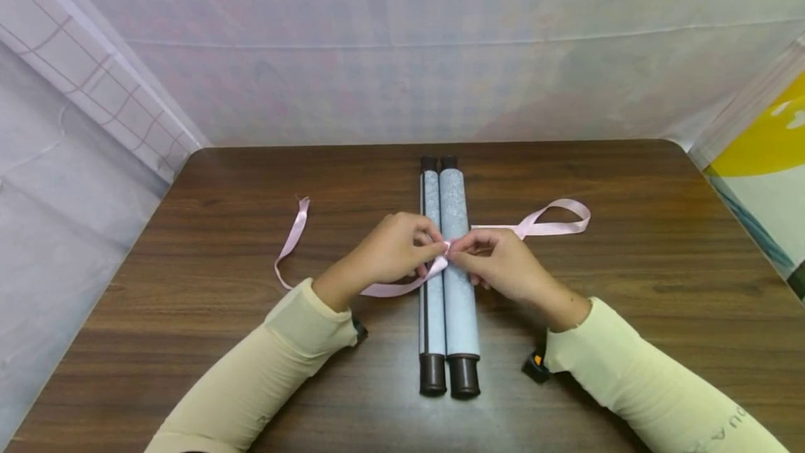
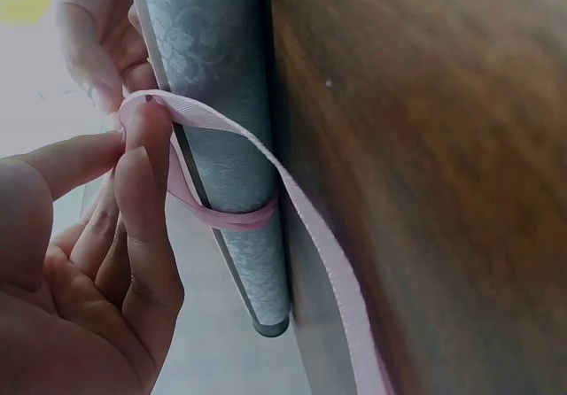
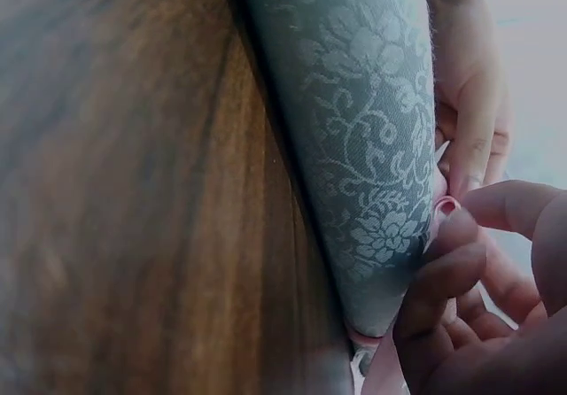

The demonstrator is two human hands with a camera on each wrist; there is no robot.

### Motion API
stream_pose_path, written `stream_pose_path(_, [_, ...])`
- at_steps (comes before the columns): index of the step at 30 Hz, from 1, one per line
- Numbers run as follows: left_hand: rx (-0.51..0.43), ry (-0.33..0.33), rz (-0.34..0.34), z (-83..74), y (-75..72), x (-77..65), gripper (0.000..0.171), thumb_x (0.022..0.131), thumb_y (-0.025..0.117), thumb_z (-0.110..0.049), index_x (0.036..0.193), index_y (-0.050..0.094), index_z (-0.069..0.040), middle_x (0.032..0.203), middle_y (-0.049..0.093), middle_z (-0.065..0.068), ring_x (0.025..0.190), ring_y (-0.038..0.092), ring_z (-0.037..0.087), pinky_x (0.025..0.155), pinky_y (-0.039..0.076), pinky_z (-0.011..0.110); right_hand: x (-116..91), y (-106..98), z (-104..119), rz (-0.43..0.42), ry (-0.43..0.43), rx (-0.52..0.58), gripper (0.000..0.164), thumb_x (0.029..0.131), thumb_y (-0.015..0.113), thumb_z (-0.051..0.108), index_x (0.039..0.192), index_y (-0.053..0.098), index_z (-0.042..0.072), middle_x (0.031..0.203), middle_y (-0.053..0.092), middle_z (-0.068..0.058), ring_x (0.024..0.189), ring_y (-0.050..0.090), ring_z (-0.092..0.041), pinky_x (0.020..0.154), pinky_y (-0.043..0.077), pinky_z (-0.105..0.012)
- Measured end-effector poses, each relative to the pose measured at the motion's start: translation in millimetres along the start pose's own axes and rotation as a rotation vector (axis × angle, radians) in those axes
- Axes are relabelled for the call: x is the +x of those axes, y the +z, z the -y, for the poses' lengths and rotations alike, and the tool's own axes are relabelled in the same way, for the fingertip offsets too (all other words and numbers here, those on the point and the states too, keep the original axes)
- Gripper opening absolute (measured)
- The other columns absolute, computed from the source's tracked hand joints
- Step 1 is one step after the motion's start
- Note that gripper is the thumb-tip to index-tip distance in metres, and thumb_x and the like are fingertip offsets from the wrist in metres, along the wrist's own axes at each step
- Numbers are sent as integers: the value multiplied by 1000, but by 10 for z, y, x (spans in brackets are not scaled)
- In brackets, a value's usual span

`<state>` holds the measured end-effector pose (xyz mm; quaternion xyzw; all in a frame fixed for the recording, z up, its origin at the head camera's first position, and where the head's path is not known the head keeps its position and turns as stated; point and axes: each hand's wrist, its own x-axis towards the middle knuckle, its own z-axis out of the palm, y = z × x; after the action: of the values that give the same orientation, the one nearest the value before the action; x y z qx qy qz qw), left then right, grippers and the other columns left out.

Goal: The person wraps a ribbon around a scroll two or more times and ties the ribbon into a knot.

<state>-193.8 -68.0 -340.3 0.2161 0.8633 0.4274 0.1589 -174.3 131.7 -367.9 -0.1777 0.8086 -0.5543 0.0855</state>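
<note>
Two light-blue floral scroll rolls lie side by side, lengthwise away from me: the left roll (image 1: 435, 320) is slimmer and has a dark stripe, the right roll (image 1: 462, 313) is thicker. Both end in dark brown knobs. A pink ribbon (image 1: 390, 290) is wrapped around them; the left wrist view shows its band (image 2: 244, 218) across the fabric. Above the rolls, my left hand (image 1: 396, 250) pinches the ribbon between thumb and index finger. My right hand (image 1: 506, 264) pinches it from the other side, fingertips meeting the left ones. Fingers partly hide the crossing.
On the brown wooden table (image 1: 251, 215), one loose ribbon end (image 1: 295, 233) curves out to the left. A ribbon loop (image 1: 581, 219) lies flat at the right. Behind the table hangs a pale checked curtain (image 1: 402, 75). Both forearms wear pale yellow sleeves.
</note>
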Motion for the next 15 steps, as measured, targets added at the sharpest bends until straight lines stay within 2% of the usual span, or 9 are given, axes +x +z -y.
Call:
stream_pose_path(4, [-14, -10, 5, -4, -2, -3, 9, 90, 62, -19, 89, 65, -11, 73, 71, 0, 51, 62, 17, 47, 55, 29, -14, 33, 2, -38, -64, -98, 17, 82, 72, 20, 78, 69, 4, 65, 65, -12, 50, 53, -13, 43, 45, -21])
stream_pose_path(9, [-36, -21, 12, 7, 8, -4, 8, 91, 61, -18, 90, 64, -10, 74, 72, 1, 51, 62, 17, 47, 55, 29, -26, 77, 6, -59, -137, -276, 16, 78, 75, 28, 80, 74, 12, 57, 59, 0, 49, 48, -8, 43, 39, -20])
stream_pose_path(15, [-42, -30, 14, 9, 15, -14, 9, 92, 59, -17, 92, 63, -9, 74, 72, 1, 50, 62, 17, 47, 55, 28, -20, 134, -5, -103, -147, -318, 16, 75, 77, 32, 75, 72, 17, 50, 50, 4, 44, 41, -6, 38, 32, -20])
